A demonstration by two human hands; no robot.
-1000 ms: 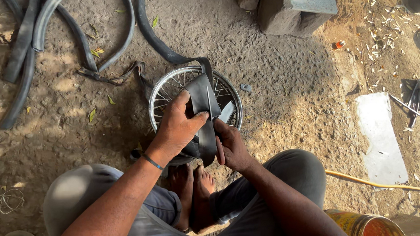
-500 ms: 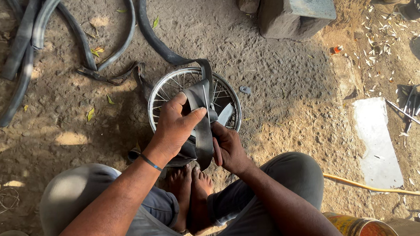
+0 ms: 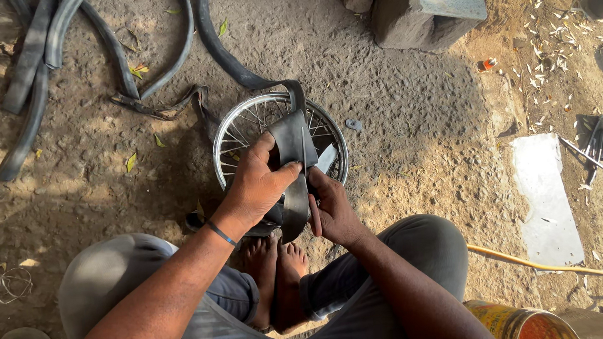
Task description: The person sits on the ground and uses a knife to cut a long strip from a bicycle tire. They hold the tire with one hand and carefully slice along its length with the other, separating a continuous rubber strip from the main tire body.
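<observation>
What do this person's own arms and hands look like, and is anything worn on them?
Both arms are bare from elbow to hand: no sleeves or gloves show. The left hand has a thin dark band around its wrist. The right hand shows no ring, watch or band. The fingers are uncovered. Below the arms, grey trousers cover the knees, and the feet are bare.

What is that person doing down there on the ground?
A person squats barefoot on the dirt, working over a spoked wheel rim lying flat. Both hands grip a black rubber inner tube: the left hand holds it from above, the right hand steadies a strip beside it. More rubber tubes lie nearby, and a tin can sits at the right.
</observation>
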